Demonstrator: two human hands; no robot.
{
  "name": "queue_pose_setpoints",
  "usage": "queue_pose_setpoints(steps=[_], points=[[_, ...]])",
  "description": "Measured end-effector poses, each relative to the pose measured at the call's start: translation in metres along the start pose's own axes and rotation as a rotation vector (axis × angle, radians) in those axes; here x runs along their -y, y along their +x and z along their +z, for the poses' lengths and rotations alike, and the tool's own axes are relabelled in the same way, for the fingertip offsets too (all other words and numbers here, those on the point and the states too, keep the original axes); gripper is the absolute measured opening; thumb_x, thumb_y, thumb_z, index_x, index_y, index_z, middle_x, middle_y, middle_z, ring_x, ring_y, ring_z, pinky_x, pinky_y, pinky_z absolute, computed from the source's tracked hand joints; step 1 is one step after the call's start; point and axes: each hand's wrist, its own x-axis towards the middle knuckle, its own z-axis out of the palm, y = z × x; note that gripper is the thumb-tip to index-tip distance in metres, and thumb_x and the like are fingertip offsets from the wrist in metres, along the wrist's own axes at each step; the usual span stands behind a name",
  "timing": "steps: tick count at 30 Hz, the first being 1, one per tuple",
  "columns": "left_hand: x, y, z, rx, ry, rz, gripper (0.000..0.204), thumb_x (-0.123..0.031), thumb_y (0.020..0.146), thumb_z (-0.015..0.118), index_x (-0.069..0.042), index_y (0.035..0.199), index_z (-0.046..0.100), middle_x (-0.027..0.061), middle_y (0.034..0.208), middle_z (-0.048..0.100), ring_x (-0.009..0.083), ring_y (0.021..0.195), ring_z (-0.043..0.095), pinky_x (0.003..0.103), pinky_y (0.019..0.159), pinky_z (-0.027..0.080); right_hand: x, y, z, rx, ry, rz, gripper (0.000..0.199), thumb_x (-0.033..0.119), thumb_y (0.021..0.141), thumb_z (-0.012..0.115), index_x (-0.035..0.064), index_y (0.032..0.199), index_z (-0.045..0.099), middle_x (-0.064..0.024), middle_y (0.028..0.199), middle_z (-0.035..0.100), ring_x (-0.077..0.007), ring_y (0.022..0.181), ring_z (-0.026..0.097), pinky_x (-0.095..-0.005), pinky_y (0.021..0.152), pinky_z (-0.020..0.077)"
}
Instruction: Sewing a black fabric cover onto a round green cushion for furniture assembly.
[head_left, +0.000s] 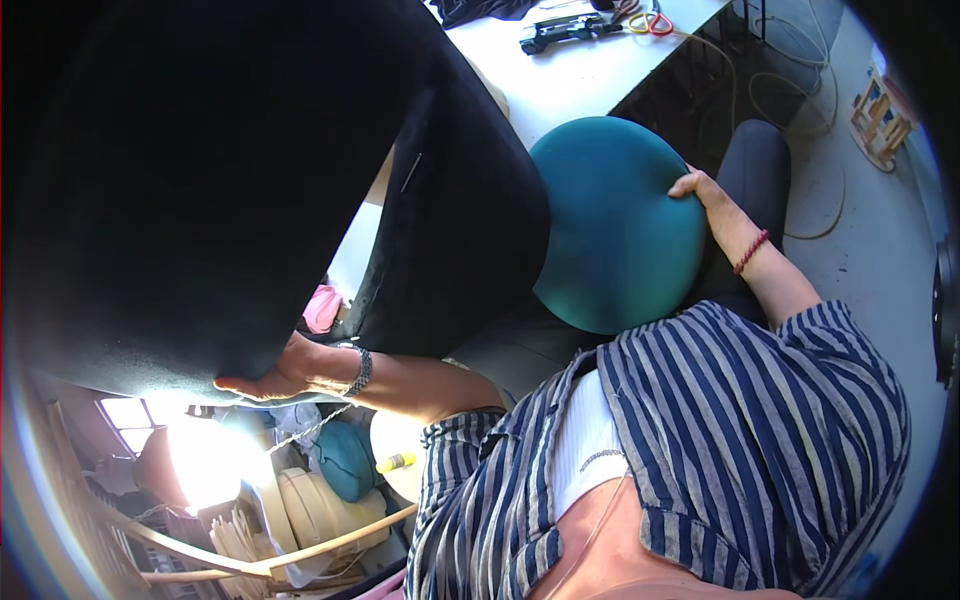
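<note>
Across our lap, the round teal piece (615, 225) lies directly beside the large black piece (200, 200), whose curved right edge meets or overlaps its left side; from this angle we cannot tell whether the two truly touch there. Being round, the teal piece shows no clear long axis, while the black one's right-hand part slants from upper left to lower right. Our right hand (693, 190) is the nearer to the teal piece, at its right rim, so the disc lies just to that hand's left. The thumb rests on the broad face and the fingers go out of sight behind the rim, so we read this as a closed edge grip.

Our left hand (285, 372) sits well apart, down and to the left, touching the black piece's lower edge. Part of it is hidden, and we cannot tell how far its fingers are closed. Near this hand, pink cloth (322, 308) shows through a slanting gap in the black piece.

Beyond the teal piece stands the white tabletop (590, 85), with a black tool (560, 34) and scissors (650, 22) on it.
</note>
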Motion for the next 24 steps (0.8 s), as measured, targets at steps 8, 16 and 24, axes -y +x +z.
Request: queue_pose_setpoints(steps=[8, 16, 24], points=[[0.004, 0.003, 0.002, 0.019, -0.071, 0.062, 0.032, -0.023, 0.086, 0.065, 0.003, 0.105, 0.062, 0.0142, 0.103, 0.064, 0.0247, 0.096, 0.064, 0.046, 0.089, 0.05, -0.03, 0.104, -0.065, -0.081, -0.207, 0.228, 0.054, 0.001, 0.061, 0.053, 0.0026, 0.115, 0.057, -0.02, 0.106, 0.06, -0.0351, 0.09, 0.06, -0.0421, 0.082, 0.0506], [-0.001, 0.002, -0.012, 0.03, -0.268, 0.027, 0.04, -0.017, 0.078, 0.076, 0.002, 0.11, 0.062, 0.0193, 0.113, 0.062, 0.032, 0.105, 0.061, 0.049, 0.093, 0.048, -0.009, 0.097, -0.04, -0.102, -0.997, 0.017, 0.07, 0.04, 0.084, 0.047, 0.0126, 0.144, 0.023, -0.0247, 0.13, 0.049, -0.0375, 0.121, 0.049, -0.0435, 0.103, 0.0373], [0.022, 0.004, 0.027, 0.02, -0.12, 0.093, 0.027, -0.018, 0.085, 0.065, 0.003, 0.101, 0.061, 0.0131, 0.1, 0.064, 0.0214, 0.096, 0.064, 0.04, 0.092, 0.049, 0.005, 0.07, -0.007, -0.219, -1.104, -0.012, 0.09, 0.065, 0.08, 0.057, 0.0026, 0.138, 0.027, -0.0245, 0.127, 0.05, -0.0358, 0.112, 0.056, -0.0459, 0.097, 0.0442]])
